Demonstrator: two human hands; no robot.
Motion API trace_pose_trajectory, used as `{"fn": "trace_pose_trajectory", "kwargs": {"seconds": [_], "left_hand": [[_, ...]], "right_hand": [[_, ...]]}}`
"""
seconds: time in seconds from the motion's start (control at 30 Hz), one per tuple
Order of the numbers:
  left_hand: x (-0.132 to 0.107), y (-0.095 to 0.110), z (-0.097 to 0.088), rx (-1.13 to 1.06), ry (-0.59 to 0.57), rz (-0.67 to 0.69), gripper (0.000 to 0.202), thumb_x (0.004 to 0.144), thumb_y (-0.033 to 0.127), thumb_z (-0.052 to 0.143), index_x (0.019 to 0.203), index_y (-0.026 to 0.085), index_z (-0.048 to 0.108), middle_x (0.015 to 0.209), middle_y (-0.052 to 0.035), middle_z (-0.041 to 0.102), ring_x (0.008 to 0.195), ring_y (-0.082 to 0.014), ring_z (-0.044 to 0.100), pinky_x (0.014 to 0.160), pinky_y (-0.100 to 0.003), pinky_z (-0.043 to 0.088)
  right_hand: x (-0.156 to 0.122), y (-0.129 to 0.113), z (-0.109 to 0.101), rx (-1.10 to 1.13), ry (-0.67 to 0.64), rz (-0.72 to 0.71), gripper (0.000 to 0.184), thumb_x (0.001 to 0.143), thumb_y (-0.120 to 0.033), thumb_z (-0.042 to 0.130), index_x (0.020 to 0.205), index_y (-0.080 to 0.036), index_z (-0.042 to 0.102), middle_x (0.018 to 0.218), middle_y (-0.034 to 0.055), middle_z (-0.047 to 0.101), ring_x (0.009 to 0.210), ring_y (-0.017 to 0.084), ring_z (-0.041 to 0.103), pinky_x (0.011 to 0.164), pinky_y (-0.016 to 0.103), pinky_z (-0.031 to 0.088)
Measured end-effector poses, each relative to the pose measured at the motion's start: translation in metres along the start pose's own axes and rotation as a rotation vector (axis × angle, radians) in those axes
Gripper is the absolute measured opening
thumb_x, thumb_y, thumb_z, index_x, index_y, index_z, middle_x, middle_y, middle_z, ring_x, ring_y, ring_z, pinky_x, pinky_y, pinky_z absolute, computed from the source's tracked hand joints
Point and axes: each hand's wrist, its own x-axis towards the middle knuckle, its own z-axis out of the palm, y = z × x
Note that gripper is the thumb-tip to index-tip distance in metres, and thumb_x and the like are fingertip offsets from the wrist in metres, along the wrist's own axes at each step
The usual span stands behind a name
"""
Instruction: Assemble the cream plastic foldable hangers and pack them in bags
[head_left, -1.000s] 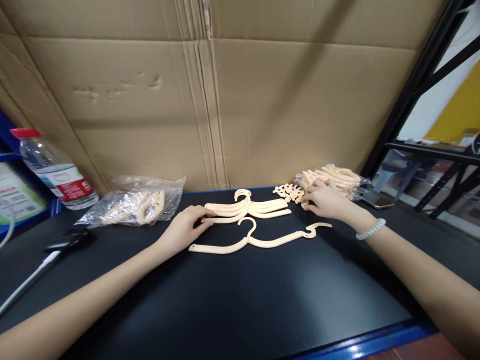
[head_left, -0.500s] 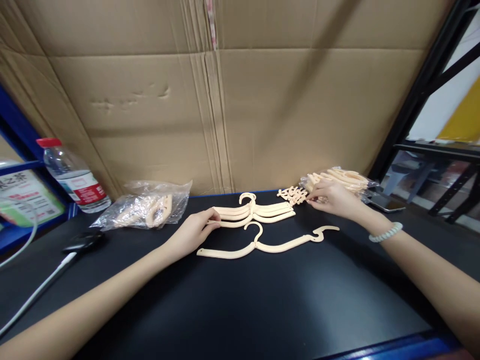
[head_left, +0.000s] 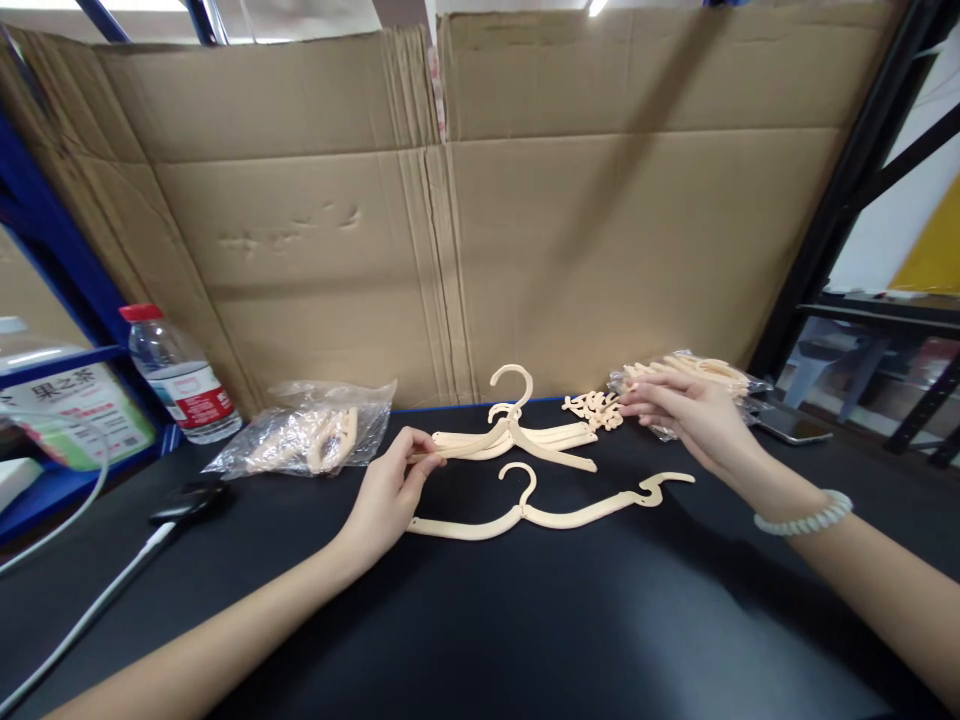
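My left hand [head_left: 395, 485] pinches the left end of a beige folding clothes hanger [head_left: 551, 452], whose hook stands raised above a stack of similar hangers [head_left: 574, 436]. Nearer to me, a separate hanger [head_left: 574, 518] lies spread on the black table, with a small hooked piece [head_left: 654, 487] at its right end. My right hand [head_left: 686, 412] is beside a pile of small beige hook pieces [head_left: 592, 407], thumb and fingers drawn together. Whatever lies between those fingertips is too small to make out.
At the back right lies a clear bag of hanger parts [head_left: 709, 370], with a phone-like flat object [head_left: 791, 425] next to it. Another plastic bag [head_left: 307, 430] is at the left, near a water bottle [head_left: 182, 385] and a black device [head_left: 187, 502] with a white cable. Cardboard [head_left: 555, 240] stands behind.
My left hand has lifted and tilted the top hanger, so its hook rises above the stack. My right hand has drawn slightly away from the small pieces. The view has tilted up.
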Motion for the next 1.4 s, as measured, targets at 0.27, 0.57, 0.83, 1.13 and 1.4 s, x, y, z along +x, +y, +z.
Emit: {"fn": "trace_pose_trajectory", "kwargs": {"seconds": [0.27, 0.57, 0.83, 1.13, 1.4], "left_hand": [[-0.008, 0.003, 0.006, -0.203, 0.007, -0.077, 0.013, 0.086, 0.034, 0.051, 0.087, 0.021, 0.051, 0.08, -0.0032, 0.068, 0.081, -0.0201, 0.067, 0.074, -0.032, 0.051], [-0.006, 0.003, 0.003, -0.183, 0.002, -0.095, 0.021, 0.085, 0.033, 0.053, 0.096, 0.021, 0.067, 0.089, -0.0051, 0.073, 0.088, -0.023, 0.068, 0.084, -0.035, 0.054], [-0.006, -0.004, 0.005, -0.185, 0.03, -0.131, 0.02, 0.085, 0.032, 0.053, 0.095, 0.02, 0.065, 0.088, -0.0051, 0.072, 0.088, -0.0224, 0.067, 0.085, -0.036, 0.053], [-0.006, -0.004, 0.005, -0.213, 0.027, -0.127, 0.019, 0.084, 0.031, 0.055, 0.096, 0.021, 0.065, 0.093, -0.0049, 0.073, 0.091, -0.0226, 0.067, 0.085, -0.036, 0.053], [-0.006, -0.002, 0.006, -0.229, 0.035, -0.159, 0.02, 0.082, 0.031, 0.055, 0.095, 0.019, 0.066, 0.096, -0.0053, 0.072, 0.095, -0.0228, 0.066, 0.088, -0.036, 0.052]], "right_hand": [[-0.012, 0.015, 0.017, 0.144, -0.156, 0.164, 0.028, 0.065, -0.037, 0.082, 0.08, -0.02, 0.067, 0.087, 0.0057, 0.072, 0.084, 0.019, 0.068, 0.064, 0.025, 0.053], [-0.016, 0.014, 0.019, 0.156, -0.298, 0.22, 0.028, 0.066, -0.037, 0.081, 0.084, -0.02, 0.067, 0.097, 0.0056, 0.07, 0.093, 0.019, 0.065, 0.077, 0.029, 0.054], [-0.013, 0.019, 0.016, 0.206, -0.437, 0.329, 0.026, 0.067, -0.036, 0.08, 0.074, -0.018, 0.062, 0.085, 0.0032, 0.064, 0.09, 0.019, 0.063, 0.083, 0.034, 0.054], [-0.017, 0.011, 0.019, 0.322, -0.46, 0.521, 0.021, 0.069, -0.021, 0.074, 0.07, -0.019, 0.054, 0.069, 0.0021, 0.062, 0.071, 0.02, 0.069, 0.068, 0.032, 0.057], [-0.018, 0.012, 0.019, 0.264, -0.516, 0.509, 0.026, 0.067, -0.023, 0.08, 0.067, -0.016, 0.055, 0.066, 0.0025, 0.063, 0.066, 0.014, 0.066, 0.066, 0.025, 0.057]]}}
